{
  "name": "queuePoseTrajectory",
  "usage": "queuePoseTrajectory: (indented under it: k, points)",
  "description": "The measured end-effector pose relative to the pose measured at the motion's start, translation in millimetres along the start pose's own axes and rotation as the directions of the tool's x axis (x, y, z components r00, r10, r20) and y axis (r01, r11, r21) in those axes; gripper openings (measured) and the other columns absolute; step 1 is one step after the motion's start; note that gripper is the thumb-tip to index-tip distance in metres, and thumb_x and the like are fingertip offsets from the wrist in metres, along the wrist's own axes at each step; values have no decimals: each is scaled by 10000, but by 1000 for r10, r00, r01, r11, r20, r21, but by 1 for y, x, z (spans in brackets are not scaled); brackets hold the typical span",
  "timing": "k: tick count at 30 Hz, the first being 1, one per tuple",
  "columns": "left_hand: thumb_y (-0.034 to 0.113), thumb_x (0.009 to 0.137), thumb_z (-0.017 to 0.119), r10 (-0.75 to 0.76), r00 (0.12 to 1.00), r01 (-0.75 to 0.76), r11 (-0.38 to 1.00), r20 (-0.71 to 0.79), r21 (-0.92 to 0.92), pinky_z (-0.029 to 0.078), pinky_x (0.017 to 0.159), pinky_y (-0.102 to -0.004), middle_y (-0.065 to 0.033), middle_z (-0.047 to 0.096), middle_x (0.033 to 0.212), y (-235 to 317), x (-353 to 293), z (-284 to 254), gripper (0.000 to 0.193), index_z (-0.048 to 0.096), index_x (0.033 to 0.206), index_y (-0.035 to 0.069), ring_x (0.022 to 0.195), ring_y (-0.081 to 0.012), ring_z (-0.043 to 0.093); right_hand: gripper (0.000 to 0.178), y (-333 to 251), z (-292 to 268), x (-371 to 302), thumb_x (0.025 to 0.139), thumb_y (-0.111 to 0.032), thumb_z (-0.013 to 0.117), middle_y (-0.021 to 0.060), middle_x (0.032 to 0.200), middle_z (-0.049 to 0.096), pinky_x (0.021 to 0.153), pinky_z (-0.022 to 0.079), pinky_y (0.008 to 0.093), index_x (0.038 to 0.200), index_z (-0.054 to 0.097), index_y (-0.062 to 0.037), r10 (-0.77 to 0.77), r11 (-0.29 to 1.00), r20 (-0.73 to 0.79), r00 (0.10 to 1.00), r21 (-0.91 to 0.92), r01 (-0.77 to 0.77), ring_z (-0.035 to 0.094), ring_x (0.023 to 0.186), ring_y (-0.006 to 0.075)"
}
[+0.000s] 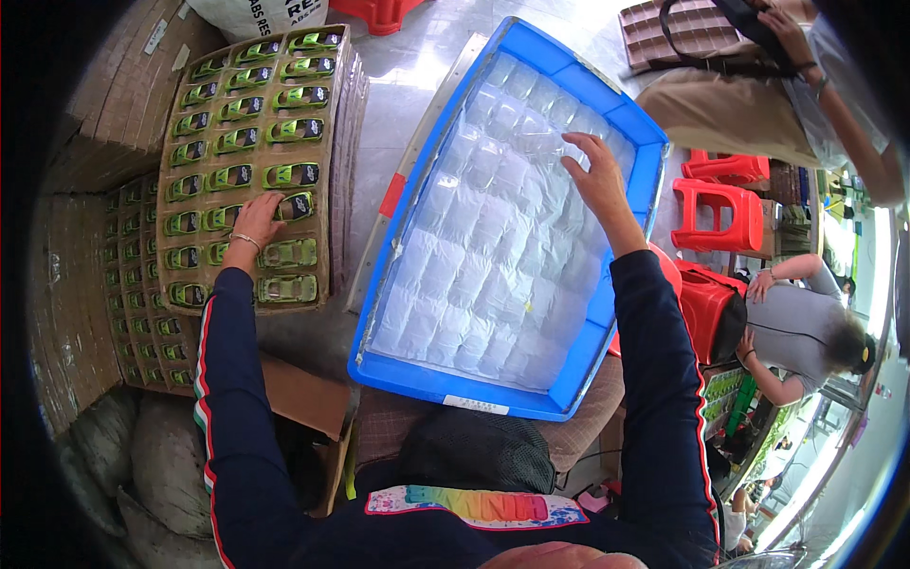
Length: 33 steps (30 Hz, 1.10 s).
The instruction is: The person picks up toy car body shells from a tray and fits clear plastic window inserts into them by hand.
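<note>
My left hand (pixel 256 224) is closed around the rear of a green toy car (pixel 298 206) with a dark front, in a brown compartment tray (pixel 324 114). Rows of similar green toy cars (pixel 232 177) fill most of this tray. Two cells below the hand show duller green shapes (pixel 287 252). My right hand (pixel 599 185) hovers over the far right of a blue plastic crate (pixel 493 398), thumb and fingers apart. Under its fingertips lie clear plastic shells (pixel 540 137). Nearer me, the crate holds rows of whitish, crinkled film pockets (pixel 474 256).
More trays of green cars (pixel 142 284) are stacked at the left, beside cardboard boxes (pixel 123 85). Red stools (pixel 716 213) stand to the right. One person (pixel 806 95) is at the upper right, another (pixel 806 327) farther down. Grey sacks (pixel 161 465) lie lower left.
</note>
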State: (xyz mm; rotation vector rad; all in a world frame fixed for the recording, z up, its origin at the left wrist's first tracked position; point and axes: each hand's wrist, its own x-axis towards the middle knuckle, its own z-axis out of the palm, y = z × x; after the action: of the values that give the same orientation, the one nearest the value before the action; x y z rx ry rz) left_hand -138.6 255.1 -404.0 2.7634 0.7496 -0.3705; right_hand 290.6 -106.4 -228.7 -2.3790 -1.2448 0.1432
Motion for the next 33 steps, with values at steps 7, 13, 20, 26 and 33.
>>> queuePoseTrajectory:
  k: [7,13,20,26,33]
  points:
    - [214,775,709,-24,991,-1,982,-129,-189,352,1010,-422,-112,522,1266,-1,-6,-9,573,470,1285,106,1188,-303,485,497,-25,25,18,738,-247,733,78,1245,558,964,410,424,1198,587,-129,-68,975,21,997,-212,71,505,1144,313]
    - [258,845,691,-395,887,46,591,-240,-805,423,952,-363,-96,565,1235,-10,-41,19,573,453,1306,16,1122,-233,544,423,-35,29,19,720,-244,743,63,1157,584,911,422,412,1100,606,-115,-132,965,6,991,-226,130,523,1083,300]
    - [303,965,507,-284,944,-310,-581,-170,-753,429,977,-417,-103,566,1242,93,-72,-73,450,438,1336,59,1149,-300,552,394,-29,20,-2,809,-326,692,81,1014,642,856,437,390,1089,598,-66,-128,961,-149,980,-265,85,578,985,269]
    - [399,967,442,-38,960,-187,-827,-278,-531,451,954,-408,-162,556,1243,145,-77,-136,524,430,1340,31,1078,-319,583,436,-24,6,-25,950,-356,498,116,976,655,855,467,338,1226,539,-20,198,832,-6,980,530,-165,618,927,214]
    - [495,977,344,236,929,74,-873,-284,-482,548,717,-365,-223,585,1141,220,-89,-160,585,478,1294,22,812,-278,632,405,-73,-36,-69,965,-331,456,88,831,643,771,469,282,1170,555,4,271,276,210,939,918,-285,611,805,159]
